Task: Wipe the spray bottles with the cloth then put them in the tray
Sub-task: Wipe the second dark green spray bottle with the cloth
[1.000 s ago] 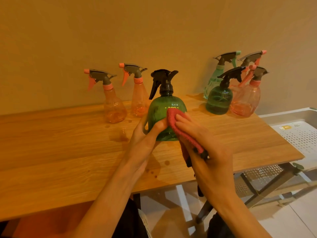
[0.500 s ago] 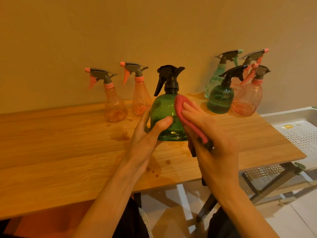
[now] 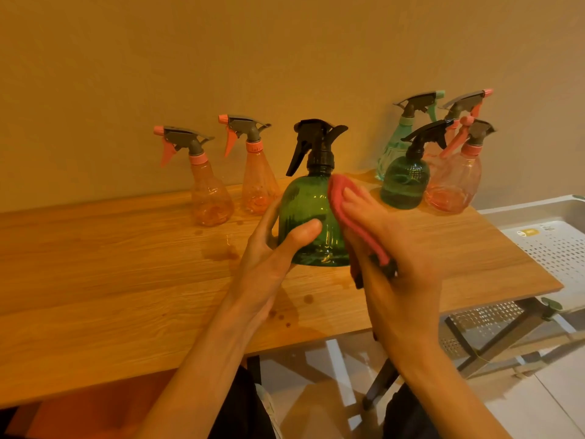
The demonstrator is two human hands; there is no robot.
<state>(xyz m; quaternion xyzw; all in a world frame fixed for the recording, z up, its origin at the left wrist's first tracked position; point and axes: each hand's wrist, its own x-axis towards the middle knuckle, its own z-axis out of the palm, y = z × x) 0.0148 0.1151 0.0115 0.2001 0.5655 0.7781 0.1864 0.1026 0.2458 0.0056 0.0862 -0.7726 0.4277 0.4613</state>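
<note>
A dark green spray bottle [image 3: 305, 213] with a black trigger stands upright on the wooden table [image 3: 126, 280]. My left hand [image 3: 272, 251] grips its lower body, thumb across the front. My right hand [image 3: 389, 248] presses a red cloth [image 3: 340, 198] against the bottle's right side, holding the cloth between fingers and palm. Two orange bottles [image 3: 210, 198] [image 3: 258, 182] stand behind at the left. At the back right stand a small green bottle [image 3: 405, 182], a teal one [image 3: 395, 147] and two pink ones [image 3: 456, 182]. The white perforated tray [image 3: 557, 245] sits off the table's right end.
The wall runs close behind the bottles. Small wet spots mark the table near its front edge. Below the table's right end are dark metal legs, a perforated shelf [image 3: 484, 318] and a pale floor.
The cloth under my right hand has slid up the green bottle's right side toward its shoulder. My left hand has kept its grip; the bottle has turned slightly.
</note>
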